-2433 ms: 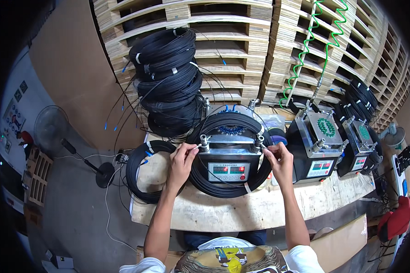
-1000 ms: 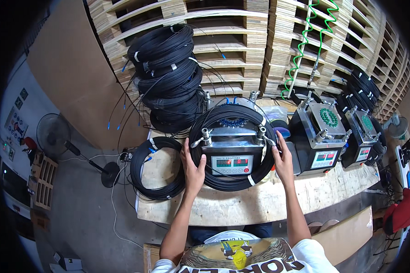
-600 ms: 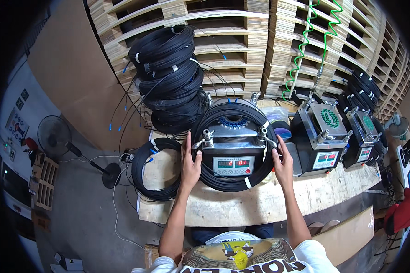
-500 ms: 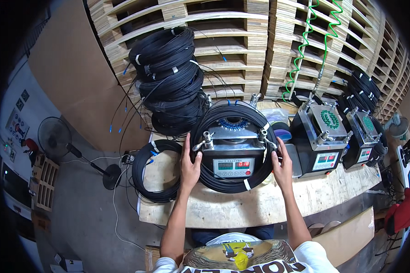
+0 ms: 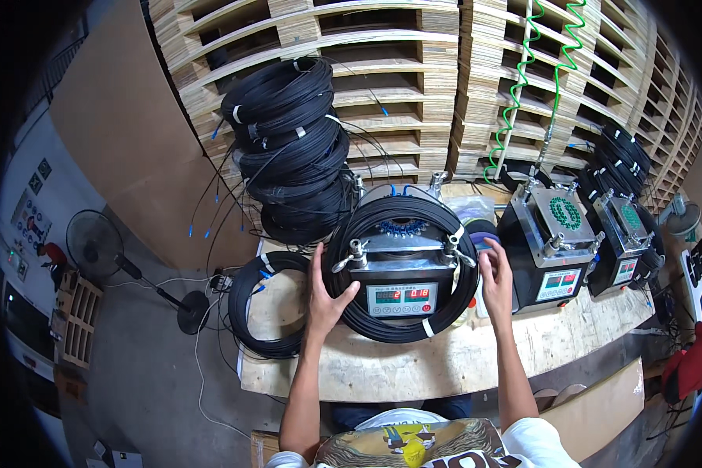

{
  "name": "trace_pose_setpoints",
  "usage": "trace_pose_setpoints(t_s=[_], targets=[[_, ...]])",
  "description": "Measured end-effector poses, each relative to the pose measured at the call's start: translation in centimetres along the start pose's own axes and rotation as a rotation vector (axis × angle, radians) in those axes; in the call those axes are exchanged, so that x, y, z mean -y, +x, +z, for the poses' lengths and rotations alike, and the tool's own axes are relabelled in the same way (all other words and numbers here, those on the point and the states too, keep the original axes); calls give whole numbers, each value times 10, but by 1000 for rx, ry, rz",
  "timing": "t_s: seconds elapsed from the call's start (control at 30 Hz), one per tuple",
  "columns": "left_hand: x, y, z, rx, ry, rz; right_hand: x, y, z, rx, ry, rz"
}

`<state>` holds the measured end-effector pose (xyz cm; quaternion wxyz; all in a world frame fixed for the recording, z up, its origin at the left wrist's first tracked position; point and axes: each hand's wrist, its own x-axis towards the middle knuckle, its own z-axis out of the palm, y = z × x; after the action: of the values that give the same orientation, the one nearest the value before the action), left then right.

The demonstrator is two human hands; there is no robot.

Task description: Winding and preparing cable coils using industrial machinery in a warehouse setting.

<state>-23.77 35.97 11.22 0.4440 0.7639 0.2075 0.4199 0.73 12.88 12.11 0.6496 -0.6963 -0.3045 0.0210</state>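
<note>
A large coil of black cable (image 5: 398,334) with white ties is looped around the front of a black machine (image 5: 444,279), hanging on its metal corner posts. Blue-tipped cable ends sit in the ring on the machine's top plate (image 5: 402,243). At the coil's left side, my left hand (image 5: 327,300) is open with thumb and fingers spread; whether it touches the cable I cannot tell. My right hand (image 5: 498,281) is open just right of the coil, fingers loosely bent, with nothing in it. The machine's lit display panel (image 5: 402,299) shows through the coil.
A tall stack of black cable coils (image 5: 288,156) rises at the back left. Another coil (image 5: 246,312) lies on the wooden table (image 5: 444,366) by my left hand. Two similar machines (image 5: 550,242) (image 5: 620,242) stand to the right. Wooden pallets (image 5: 382,86) line the back.
My right hand has moved right, away from the coil's edge. My left hand's thumb has swung outward toward the machine. Another part of the display has lit up.
</note>
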Motion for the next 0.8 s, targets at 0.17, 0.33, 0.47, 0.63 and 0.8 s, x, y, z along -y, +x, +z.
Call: trace_pose_setpoints(t_s=[0.17, 0.33, 0.47, 0.63, 0.8], targets=[[-23, 7, -14, -165, 281, 193, 36, 6, 15, -45, -137, -96], [-24, 14, -6, -125, 156, -10, 36, 0, 24, 26, -290, -185], [-27, 15, -7, -78, 33, -19, 37, 2, 22, 22, -151, -95], [-37, 29, -16, 9, 149, 206, 42, 8, 14, 80, -154, -4], [-40, 67, -13, -128, -332, -96, 42, 36, 12, -102, -149, -209]])
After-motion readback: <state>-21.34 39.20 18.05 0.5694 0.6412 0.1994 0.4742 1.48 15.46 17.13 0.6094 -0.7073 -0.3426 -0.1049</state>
